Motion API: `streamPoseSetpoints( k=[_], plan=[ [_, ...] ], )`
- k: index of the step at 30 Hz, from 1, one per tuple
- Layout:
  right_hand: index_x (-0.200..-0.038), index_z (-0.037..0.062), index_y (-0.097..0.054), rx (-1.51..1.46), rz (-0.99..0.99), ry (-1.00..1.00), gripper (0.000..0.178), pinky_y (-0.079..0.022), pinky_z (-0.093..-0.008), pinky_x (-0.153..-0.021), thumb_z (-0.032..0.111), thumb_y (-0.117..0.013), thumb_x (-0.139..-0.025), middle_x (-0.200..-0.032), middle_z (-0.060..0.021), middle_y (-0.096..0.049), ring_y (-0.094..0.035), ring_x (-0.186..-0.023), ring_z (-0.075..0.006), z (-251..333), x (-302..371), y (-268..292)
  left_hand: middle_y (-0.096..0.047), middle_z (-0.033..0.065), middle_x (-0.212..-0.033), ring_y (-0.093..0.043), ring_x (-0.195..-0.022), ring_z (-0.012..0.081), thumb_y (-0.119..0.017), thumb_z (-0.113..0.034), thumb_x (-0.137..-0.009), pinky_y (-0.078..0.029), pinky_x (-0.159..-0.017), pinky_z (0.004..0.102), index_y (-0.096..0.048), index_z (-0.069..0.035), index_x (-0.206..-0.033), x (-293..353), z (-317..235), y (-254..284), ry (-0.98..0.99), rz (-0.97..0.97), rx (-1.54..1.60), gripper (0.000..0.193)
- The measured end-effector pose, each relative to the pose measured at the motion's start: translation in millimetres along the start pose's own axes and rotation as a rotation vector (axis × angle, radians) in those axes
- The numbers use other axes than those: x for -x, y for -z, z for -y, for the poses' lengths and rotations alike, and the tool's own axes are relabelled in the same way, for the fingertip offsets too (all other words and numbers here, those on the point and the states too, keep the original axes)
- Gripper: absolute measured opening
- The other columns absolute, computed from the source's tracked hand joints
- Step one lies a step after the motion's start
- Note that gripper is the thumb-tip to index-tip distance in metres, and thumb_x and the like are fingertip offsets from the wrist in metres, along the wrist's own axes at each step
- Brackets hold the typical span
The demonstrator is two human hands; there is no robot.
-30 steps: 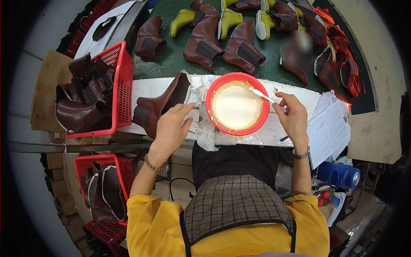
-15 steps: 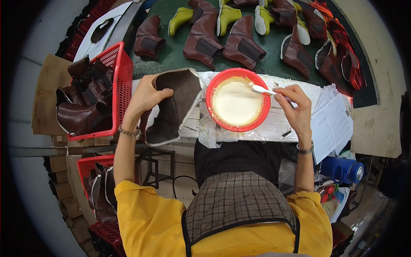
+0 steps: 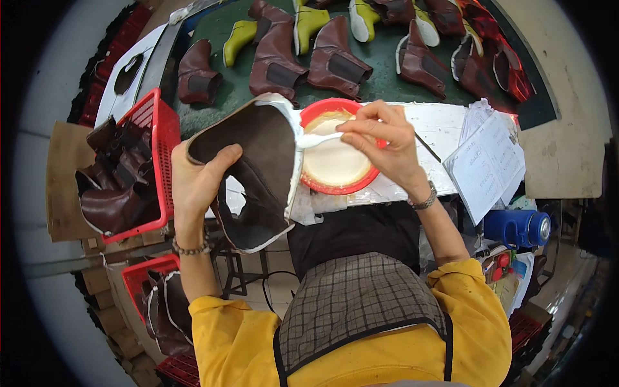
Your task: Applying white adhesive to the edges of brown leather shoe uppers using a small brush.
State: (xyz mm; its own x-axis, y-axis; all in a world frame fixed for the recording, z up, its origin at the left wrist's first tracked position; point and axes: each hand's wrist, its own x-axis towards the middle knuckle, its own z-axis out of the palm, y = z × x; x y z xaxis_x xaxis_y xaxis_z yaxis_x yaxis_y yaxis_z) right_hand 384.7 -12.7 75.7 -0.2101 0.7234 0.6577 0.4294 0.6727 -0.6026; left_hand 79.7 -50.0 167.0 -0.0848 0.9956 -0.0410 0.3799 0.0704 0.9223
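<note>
In my left hand (image 3: pixel 198 187) is a dark brown leather boot upper (image 3: pixel 264 151), its inside facing up, the thumb pressed on the lining and the fingers behind. White paste coats its right-hand edge. My right hand (image 3: pixel 385 138) pinches a small white brush (image 3: pixel 324 137), much like a toothbrush, its loaded head touching that coated edge. Below the brush is a red bowl (image 3: pixel 331 104) of creamy white paste (image 3: pixel 342 161), partly hidden by my right hand and the upper.
Several brown boots (image 3: pixel 277 55) and yellow-green boot forms (image 3: pixel 311 27) lie on the green tabletop. Boot uppers fill a red basket (image 3: pixel 166 148) at left. Written papers (image 3: pixel 483 164) rest on the white board (image 3: pixel 438 126). A blue flask (image 3: pixel 516 227) is at lower right.
My right hand has moved left, bringing the brush from the bowl's right rim to the upper's edge. The upper has turned more open toward me and now overlaps the bowl's left side.
</note>
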Motion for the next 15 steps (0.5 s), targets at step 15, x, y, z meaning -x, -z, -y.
streamPoseSetpoints(
  k=[15],
  plan=[
    [-0.075, 0.0017, -0.073, 0.577, 0.360, -0.054, 0.018, -0.051, -0.0448, -0.067, 0.017, -0.065, -0.077, -0.086, -0.0195, -0.068, -0.067, -0.084, -0.0334, -51, 40, -45, -0.061, 0.0281, -0.135, -0.059, -0.126, 0.0373, -0.083, -0.036, -0.087, -0.049, -0.105, 0.0428, -0.041, 0.007, -0.150, -41, 120, -2, -0.236, -0.301, -0.388, 0.087]
  ],
)
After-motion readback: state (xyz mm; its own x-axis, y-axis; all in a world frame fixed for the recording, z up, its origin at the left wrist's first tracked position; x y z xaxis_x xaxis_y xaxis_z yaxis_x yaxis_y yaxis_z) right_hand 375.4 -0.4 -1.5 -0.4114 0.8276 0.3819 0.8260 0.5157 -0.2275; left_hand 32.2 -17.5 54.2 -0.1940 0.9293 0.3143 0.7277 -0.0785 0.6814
